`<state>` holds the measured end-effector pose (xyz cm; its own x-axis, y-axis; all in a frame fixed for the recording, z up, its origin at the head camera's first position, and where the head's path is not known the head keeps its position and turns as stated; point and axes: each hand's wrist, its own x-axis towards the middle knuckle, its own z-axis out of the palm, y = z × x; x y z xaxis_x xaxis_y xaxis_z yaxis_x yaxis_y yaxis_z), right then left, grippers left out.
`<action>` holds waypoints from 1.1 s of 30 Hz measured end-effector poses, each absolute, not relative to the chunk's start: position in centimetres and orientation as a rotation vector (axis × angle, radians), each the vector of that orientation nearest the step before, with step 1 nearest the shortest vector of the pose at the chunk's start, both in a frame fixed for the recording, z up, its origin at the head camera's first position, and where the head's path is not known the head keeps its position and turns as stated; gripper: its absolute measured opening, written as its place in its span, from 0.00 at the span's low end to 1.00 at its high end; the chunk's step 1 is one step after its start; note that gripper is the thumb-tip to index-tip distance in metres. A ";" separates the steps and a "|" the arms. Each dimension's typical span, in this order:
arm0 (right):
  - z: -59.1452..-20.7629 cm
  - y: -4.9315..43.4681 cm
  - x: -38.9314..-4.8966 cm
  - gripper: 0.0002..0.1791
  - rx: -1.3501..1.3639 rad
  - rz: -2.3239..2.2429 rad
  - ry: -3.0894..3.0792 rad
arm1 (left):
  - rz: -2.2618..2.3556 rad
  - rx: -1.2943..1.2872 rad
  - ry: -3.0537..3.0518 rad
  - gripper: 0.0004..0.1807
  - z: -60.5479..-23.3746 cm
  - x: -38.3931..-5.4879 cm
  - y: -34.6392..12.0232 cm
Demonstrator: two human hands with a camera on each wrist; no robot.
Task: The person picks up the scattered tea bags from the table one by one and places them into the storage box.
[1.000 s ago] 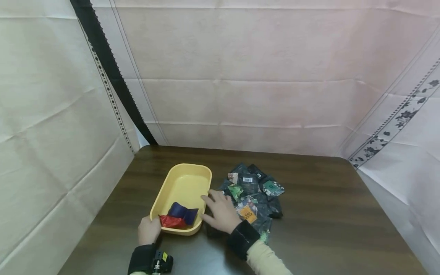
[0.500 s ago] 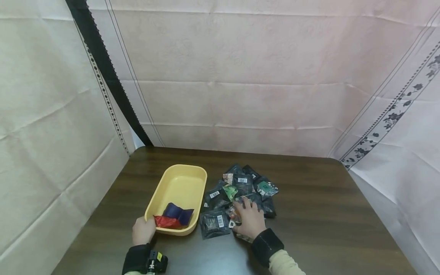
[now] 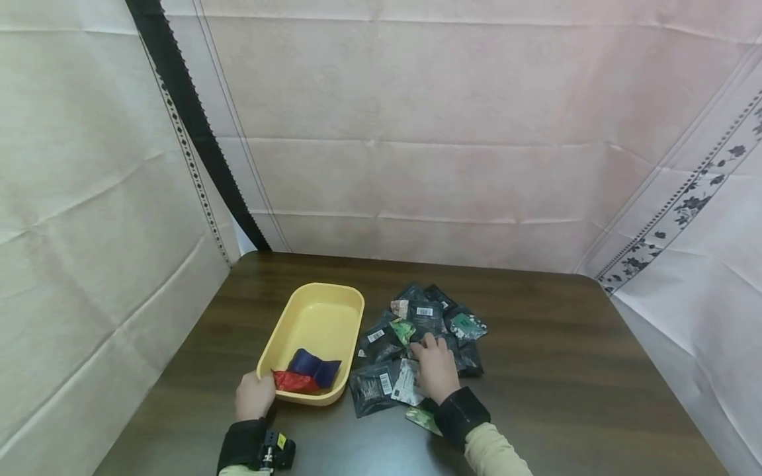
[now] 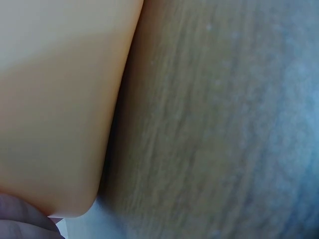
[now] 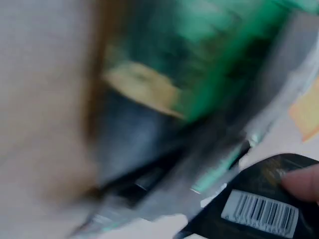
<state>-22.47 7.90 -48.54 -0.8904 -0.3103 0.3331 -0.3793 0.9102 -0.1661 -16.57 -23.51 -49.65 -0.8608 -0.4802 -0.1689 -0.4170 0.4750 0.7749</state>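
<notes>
My left hand (image 3: 254,396) grips the near left corner of a yellow plastic tray (image 3: 358,317). In the left wrist view, its fingers (image 4: 22,219) curl at the corner of the tray's outer wall. A red packet (image 3: 294,381) and a dark blue packet (image 3: 313,367) lie at the tray's near end. Over a pile of small packets, my right hand (image 3: 437,373) pinches a black packet (image 5: 254,199) with a barcode; one fingertip shows on it in the right wrist view. The other fingers are hidden there. Beside that hand lie a whitish packet (image 3: 407,383) and a black barcoded packet (image 3: 373,389).
Several more dark packets (image 3: 425,317) overlap toward the back of the pile, right of the tray. A green packet (image 3: 424,418) lies partly under the right wrist. The brown wooden table (image 3: 565,370) meets pale hanging cloth (image 3: 381,178) behind.
My right hand has moved away from the tray's right side to the packets. A whitish packet and a green one now show beside it. The left hand stays at the tray's corner.
</notes>
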 end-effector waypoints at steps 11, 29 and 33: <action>-45.2 2.3 -22.8 0.21 0.758 0.347 -2.487 | -1.389 0.835 -2.636 0.23 -49.7 -16.7 -23.0; -45.6 -6.6 -22.4 0.36 1.086 0.361 -2.607 | -1.334 0.734 -2.571 0.15 -50.3 -17.2 -22.5; -45.8 -6.5 -22.5 0.37 1.095 0.451 -2.660 | -1.313 0.727 -2.546 0.15 -50.3 -17.0 -23.1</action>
<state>-22.55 -6.46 -45.78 -0.6946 -0.6427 0.3234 -0.7134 0.6735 -0.1937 -16.99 -23.09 -50.30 -0.8628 -0.5022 -0.0577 -0.3381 0.4886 0.8043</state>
